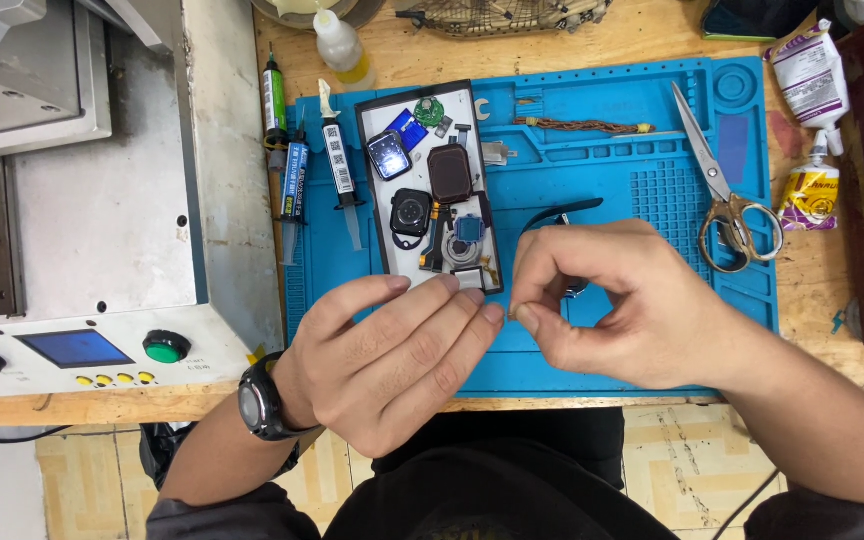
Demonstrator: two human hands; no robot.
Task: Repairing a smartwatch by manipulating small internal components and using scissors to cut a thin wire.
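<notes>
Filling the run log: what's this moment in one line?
left hand fingertips meet right hand pinch | over blue repair mat | watch-parts tray behind | scissors right

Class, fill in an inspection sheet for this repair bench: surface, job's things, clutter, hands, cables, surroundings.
Surface: blue work mat on a wooden bench.
Job's things: white tray of smartwatch parts; black tweezers behind the right hand.
Clutter: scissors, syringes, glue tubes, squeeze bottle.
Hands: left hand and right hand meet fingertip to fingertip; whatever they pinch is too small to tell.
Cables: braided wire.
Surroundings: grey machine with red and green buttons.
</notes>
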